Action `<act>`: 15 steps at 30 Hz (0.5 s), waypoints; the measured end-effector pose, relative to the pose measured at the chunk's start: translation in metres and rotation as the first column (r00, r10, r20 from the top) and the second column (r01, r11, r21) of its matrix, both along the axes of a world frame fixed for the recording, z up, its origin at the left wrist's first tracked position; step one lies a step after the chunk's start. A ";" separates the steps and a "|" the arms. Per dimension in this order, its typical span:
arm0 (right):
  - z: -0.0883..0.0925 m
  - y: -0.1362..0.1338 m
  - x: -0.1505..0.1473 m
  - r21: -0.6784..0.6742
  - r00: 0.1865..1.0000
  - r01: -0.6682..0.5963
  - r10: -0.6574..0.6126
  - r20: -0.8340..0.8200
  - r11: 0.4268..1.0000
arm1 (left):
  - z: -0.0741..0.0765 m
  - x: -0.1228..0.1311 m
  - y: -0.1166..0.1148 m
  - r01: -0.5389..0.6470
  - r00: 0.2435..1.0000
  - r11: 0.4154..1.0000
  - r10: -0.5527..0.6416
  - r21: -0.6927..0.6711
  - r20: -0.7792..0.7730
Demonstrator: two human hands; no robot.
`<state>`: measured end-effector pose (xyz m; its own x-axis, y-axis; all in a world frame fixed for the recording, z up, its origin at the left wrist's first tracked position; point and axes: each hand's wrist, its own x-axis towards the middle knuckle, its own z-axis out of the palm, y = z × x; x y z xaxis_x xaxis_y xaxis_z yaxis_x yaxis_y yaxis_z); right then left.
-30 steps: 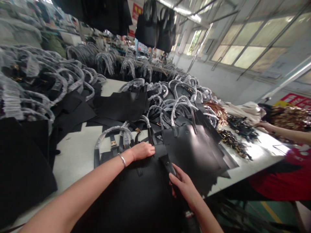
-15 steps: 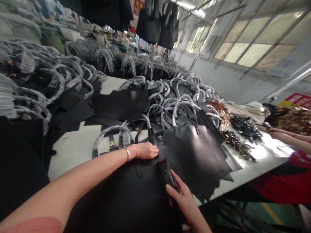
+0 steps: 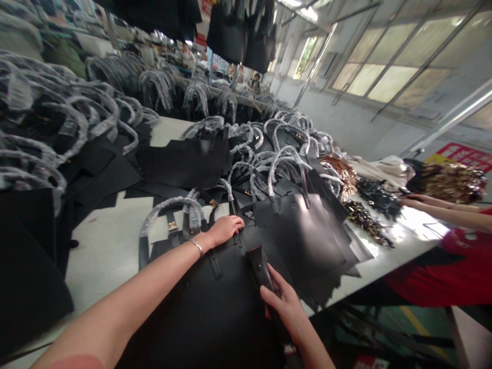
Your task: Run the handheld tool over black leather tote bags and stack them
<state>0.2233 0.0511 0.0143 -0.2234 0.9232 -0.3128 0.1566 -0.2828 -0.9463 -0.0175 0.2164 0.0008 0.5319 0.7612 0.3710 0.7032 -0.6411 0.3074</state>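
Note:
A black leather tote bag [image 3: 215,302] lies flat on the white table [image 3: 111,246] in front of me, its foam-wrapped handles [image 3: 169,207] pointing away. My left hand [image 3: 225,229] rests on the bag's top edge with fingers curled over it, a silver bracelet on the wrist. My right hand [image 3: 282,305] grips the bag's narrow black side panel [image 3: 259,266] at the right edge, fingers wrapped round it.
Several more black bags with wrapped handles [image 3: 284,159] are piled across the table's middle and left. Heaps of metal hardware [image 3: 365,218] lie at the right. Another person's arm [image 3: 442,210] in a red top reaches over the table there. Bags hang overhead.
My right hand has slid slightly down and left along the side panel. My left hand stays on the bag's top edge. The view has shifted a little.

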 end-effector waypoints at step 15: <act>0.000 0.000 -0.001 -0.022 1.000 0.016 -0.016 -0.004 1.000 | 0.008 -0.003 -0.009 0.317 0.929 0.947 -0.302 0.043 -0.213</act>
